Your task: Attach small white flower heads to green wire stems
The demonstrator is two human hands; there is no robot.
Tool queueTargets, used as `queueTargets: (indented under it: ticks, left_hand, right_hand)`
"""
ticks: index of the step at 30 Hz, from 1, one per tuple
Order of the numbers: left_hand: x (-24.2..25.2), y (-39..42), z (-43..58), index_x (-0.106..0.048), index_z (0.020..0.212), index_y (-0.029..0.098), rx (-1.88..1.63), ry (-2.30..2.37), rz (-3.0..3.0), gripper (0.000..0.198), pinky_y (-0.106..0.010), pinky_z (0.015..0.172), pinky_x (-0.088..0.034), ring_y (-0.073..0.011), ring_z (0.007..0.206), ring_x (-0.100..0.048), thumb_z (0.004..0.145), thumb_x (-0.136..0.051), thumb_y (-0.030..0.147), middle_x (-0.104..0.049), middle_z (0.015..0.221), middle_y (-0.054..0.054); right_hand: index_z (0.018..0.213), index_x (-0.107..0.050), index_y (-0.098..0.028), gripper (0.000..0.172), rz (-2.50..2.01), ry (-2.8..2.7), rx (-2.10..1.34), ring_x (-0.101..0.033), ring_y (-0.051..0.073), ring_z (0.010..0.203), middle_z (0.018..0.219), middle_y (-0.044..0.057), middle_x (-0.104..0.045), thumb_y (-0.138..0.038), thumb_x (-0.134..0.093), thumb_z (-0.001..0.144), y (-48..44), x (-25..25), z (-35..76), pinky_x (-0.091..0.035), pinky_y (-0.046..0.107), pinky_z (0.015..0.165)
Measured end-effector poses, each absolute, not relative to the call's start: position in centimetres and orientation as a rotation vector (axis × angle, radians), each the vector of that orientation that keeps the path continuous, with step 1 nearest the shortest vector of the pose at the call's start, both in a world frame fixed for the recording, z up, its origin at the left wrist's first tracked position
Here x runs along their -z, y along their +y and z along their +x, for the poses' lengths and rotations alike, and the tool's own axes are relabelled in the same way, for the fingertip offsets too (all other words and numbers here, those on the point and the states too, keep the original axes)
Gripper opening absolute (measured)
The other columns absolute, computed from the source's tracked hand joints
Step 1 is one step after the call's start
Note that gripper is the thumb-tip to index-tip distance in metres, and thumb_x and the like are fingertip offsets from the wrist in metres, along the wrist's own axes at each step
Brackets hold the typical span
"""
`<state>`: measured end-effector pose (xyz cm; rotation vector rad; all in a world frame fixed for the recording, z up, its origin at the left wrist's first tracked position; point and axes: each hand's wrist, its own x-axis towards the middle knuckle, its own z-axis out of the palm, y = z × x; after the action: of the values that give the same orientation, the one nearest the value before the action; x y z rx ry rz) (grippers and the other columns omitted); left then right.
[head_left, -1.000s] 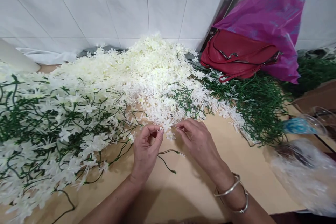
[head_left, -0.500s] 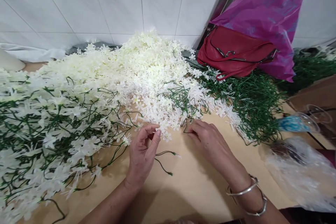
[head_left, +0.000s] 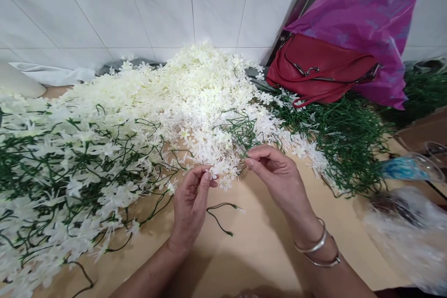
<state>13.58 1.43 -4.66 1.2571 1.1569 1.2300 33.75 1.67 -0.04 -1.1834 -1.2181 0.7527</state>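
Note:
My left hand [head_left: 190, 205] is closed in a pinch on a white artificial flower [head_left: 212, 172], its thumb against the fingers at the near edge of the loose blossoms. To the right, my right hand [head_left: 279, 181] has thumb and forefinger pinched on a thin green stem [head_left: 243, 167], partly lost against the white pile behind. Two short green stems [head_left: 220, 228] lie on the table just right of my left wrist. Beyond both hands spreads a large heap of loose white blossoms [head_left: 195, 79]. A small tangle of green stems [head_left: 240, 128] rests on it.
Stemmed white flowers [head_left: 87, 186] cover the left side of the table [head_left: 258, 242]. On the right lie a heap of green stems [head_left: 352, 139], a red handbag [head_left: 317, 67], a purple plastic bag [head_left: 377, 18] and clear plastic wrapping [head_left: 405, 233]. A tiled wall [head_left: 160, 4] stands behind.
My right hand has lifted and turned, bringing its pinched fingertips up and showing the thumb side. My left hand stays nearly in place on its flower. The view has shifted slightly.

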Motion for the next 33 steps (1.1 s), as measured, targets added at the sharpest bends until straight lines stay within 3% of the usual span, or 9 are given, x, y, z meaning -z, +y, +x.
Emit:
queueTargets:
  ticks: [4, 17, 23, 33]
  left_hand:
    - [4.8, 1.5, 13.6, -0.068, 0.113, 0.023, -1.222, 1.145, 1.226, 0.02, -0.027, 0.083, -0.057, -0.015, 0.083, -0.075, 0.103, -0.065, 0.039, -0.075, 0.091, 0.0]
    - [4.9, 1.5, 14.0, -0.067, 0.118, 0.022, -1.236, 1.097, 1.162, 0.025, -0.027, 0.083, -0.061, -0.0158, 0.087, -0.077, 0.101, -0.068, 0.041, -0.078, 0.1, -0.002]
    - [4.9, 1.4, 13.7, -0.069, 0.108, 0.021, -1.221, 1.085, 1.223, 0.016, -0.026, 0.087, -0.059, -0.0151, 0.092, -0.074, 0.102, -0.067, 0.036, -0.075, 0.1, -0.003]
    - [5.0, 1.5, 13.4, -0.067, 0.103, 0.022, -1.192, 1.101, 1.316, 0.01, -0.027, 0.085, -0.056, -0.0165, 0.093, -0.071, 0.103, -0.064, 0.032, -0.072, 0.096, -0.003]
  right_hand:
    - [0.085, -0.078, -0.027, 0.016, -1.123, -1.329, -0.63, -0.069, 0.018, 0.092, 0.091, 0.001, -0.073, -0.011, -0.078, 0.086, 1.9, 1.3, 33.4, -0.054, 0.033, 0.084]
    - [0.098, -0.076, -0.022, 0.018, -1.204, -1.645, -0.244, -0.071, 0.018, 0.091, 0.096, 0.006, -0.073, -0.006, -0.066, 0.097, 2.0, 2.1, 33.2, -0.059, 0.034, 0.082]
    - [0.103, -0.076, -0.023, 0.018, -1.332, -1.654, -0.071, -0.072, 0.021, 0.091, 0.099, 0.007, -0.074, -0.009, -0.065, 0.098, 2.0, 2.4, 33.8, -0.06, 0.039, 0.083]
    - [0.114, -0.074, -0.022, 0.023, -1.361, -1.618, -0.008, -0.069, 0.023, 0.109, 0.116, 0.012, -0.068, -0.008, -0.064, 0.099, 1.9, 2.2, 33.4, -0.061, 0.042, 0.092]
